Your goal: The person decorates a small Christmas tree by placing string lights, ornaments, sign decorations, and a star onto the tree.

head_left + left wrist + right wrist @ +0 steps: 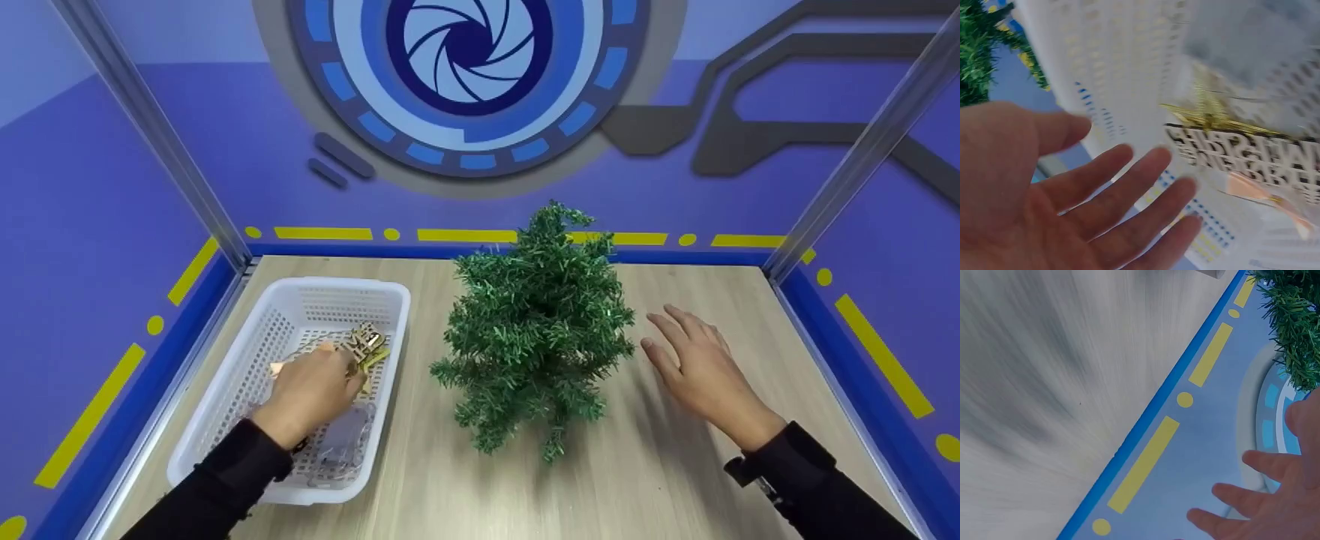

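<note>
My left hand [311, 390] hovers in a white perforated basket [406, 315] on the left. In the left wrist view its fingers [1123, 188] are spread and hold nothing. Just past the fingertips lies a cut-out lettered sign [1241, 149], with a gold star-like ornament [1207, 115] behind it and a pink bow [1272, 197] in front. A greyish clear plastic packet [349, 435] sits nearer the basket's front end. To the right of a small green artificial Christmas tree [540, 330], my right hand [705, 375] is held apart from the branches, fingers extended and holding nothing.
The tree stands upright near the middle of a wood-grain table [435, 480]. Blue-purple printed panels [300, 210] enclose the back and sides, with metal posts [825, 172] at the corners.
</note>
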The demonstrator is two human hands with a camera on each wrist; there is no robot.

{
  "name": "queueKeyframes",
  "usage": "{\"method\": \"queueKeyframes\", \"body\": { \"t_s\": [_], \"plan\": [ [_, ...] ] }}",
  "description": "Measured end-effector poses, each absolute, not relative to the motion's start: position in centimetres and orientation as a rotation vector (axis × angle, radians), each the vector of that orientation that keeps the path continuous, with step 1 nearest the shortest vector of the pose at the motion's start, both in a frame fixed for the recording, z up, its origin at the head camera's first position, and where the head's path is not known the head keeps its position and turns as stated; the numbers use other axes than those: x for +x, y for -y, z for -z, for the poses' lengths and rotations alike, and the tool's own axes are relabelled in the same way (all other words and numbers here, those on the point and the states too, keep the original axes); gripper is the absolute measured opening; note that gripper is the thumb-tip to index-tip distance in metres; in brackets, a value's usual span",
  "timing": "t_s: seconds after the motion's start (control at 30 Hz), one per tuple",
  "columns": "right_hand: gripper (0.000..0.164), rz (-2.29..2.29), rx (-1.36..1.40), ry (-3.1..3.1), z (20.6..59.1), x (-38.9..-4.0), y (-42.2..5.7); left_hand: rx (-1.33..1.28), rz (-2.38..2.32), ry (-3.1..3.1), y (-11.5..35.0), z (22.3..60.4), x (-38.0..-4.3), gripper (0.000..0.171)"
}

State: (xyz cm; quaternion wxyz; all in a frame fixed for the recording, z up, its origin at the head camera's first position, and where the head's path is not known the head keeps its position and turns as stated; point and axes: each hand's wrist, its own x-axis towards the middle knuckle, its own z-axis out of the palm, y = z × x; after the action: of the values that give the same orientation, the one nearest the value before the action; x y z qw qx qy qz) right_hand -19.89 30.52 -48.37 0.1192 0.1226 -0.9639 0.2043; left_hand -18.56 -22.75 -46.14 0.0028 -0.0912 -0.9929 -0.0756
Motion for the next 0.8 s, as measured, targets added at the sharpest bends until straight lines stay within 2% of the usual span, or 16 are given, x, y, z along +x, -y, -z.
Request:
{"method": "queueKeyframes", "body": {
  "t_s": [0.07,0.2,0.27,0.37,0.53,0.63,0.73,0.8],
  "plan": [
    [0.044,-0.587,0.393,2.783,48.6,-19.7,-30.6,-0.265,0.210,3.226,23.4,46.4,-18.1,0.039],
    [0.027,-0.567,0.478,2.745,49.0,-19.3,-30.6,-0.258,0.205,3.427,24.0,46.8,-17.3,0.070],
    [0.024,-0.556,0.505,2.743,49.2,-19.3,-30.5,-0.268,0.245,3.492,24.1,47.0,-17.1,0.086],
    [0.023,-0.545,0.496,2.747,49.4,-19.3,-30.4,-0.295,0.256,3.574,24.0,47.0,-17.1,0.099],
    [0.022,-0.560,0.457,2.750,49.9,-19.2,-30.3,-0.383,0.096,3.659,23.3,47.2,-17.3,0.104],
    [0.022,-0.584,0.451,2.758,50.1,-19.0,-30.2,-0.385,0.067,3.680,22.9,47.5,-17.5,0.098],
    [0.022,-0.616,0.441,2.772,50.4,-18.8,-30.0,-0.330,0.160,3.694,22.7,48.1,-17.6,0.082],
    [0.022,-0.631,0.434,2.783,50.6,-18.6,-30.0,-0.281,0.234,3.694,22.7,48.5,-17.7,0.081]
  ]
}}
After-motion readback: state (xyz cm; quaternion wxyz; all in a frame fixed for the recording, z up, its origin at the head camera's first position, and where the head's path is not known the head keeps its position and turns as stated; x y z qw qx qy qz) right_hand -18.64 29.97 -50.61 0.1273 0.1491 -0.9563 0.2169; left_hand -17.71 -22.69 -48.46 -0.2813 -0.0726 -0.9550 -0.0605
